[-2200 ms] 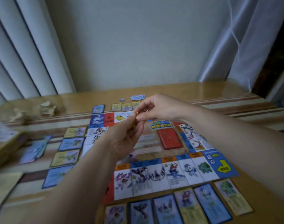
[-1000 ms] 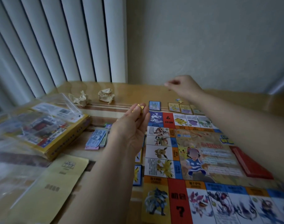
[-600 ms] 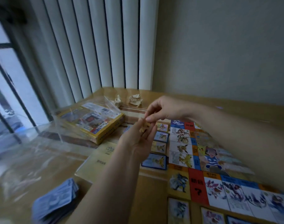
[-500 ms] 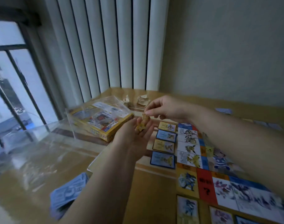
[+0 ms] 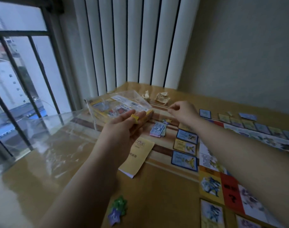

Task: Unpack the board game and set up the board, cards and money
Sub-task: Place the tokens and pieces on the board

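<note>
My left hand (image 5: 122, 130) is raised over the table's left side and pinches a small yellow token (image 5: 134, 118) between thumb and fingers. My right hand (image 5: 183, 111) hovers further back, thumb and forefinger pinched on a tiny piece too small to identify, just above a yellow star token (image 5: 168, 120) and the stack of paper money (image 5: 157, 130). The game board (image 5: 222, 186) lies open at the right with blue and yellow cards (image 5: 184, 160) lined along its left edge and more cards (image 5: 248, 116) along its far edge.
The yellow game box (image 5: 120, 109) sits at the back left under a clear plastic cover. Loose plastic wrap (image 5: 58, 140) spreads over the left. A yellow booklet (image 5: 137, 155) lies in the middle, green and purple star tokens (image 5: 117, 209) near me, crumpled paper (image 5: 162, 97) at the back.
The view has swung left toward the window. My right hand has left my left hand and reached out over the money stack; my left hand stays raised with the yellow token.
</note>
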Demonstrator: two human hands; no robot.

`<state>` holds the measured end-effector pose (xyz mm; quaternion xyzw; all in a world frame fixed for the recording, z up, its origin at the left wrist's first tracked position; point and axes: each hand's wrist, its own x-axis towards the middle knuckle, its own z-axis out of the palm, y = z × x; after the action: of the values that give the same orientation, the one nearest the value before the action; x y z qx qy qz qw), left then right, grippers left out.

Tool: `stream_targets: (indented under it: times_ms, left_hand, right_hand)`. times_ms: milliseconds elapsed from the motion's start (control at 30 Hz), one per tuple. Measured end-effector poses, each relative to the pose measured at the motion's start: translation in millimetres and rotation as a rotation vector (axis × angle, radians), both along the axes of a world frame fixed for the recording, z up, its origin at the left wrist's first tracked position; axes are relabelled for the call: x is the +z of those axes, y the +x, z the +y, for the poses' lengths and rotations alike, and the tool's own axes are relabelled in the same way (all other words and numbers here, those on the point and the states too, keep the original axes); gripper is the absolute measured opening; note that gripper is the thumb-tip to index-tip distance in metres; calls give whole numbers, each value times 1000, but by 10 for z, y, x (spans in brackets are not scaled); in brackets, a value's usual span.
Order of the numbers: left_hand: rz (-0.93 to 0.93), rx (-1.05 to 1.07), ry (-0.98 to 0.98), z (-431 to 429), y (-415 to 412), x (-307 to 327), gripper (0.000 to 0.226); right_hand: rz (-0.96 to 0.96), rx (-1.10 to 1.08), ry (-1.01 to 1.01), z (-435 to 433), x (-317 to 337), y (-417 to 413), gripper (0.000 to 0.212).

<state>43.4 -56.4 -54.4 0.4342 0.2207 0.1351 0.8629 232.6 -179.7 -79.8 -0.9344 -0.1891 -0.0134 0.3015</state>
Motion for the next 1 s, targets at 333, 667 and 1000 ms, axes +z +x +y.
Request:
stream_targets:
  times_ms: [333, 667, 1000]
  left_hand:
    - [-47, 7, 809, -15, -589, 3, 54]
    - [-56, 8, 846, -23, -1231, -167, 41]
    - [195, 111, 1372, -45, -1619, -441, 24]
  right_hand:
    - [462, 547, 268, 110, 592, -1360, 15]
    - [613, 490, 562, 102, 319, -2068, 19]
    - [213, 435, -32, 61, -170, -2370, 5]
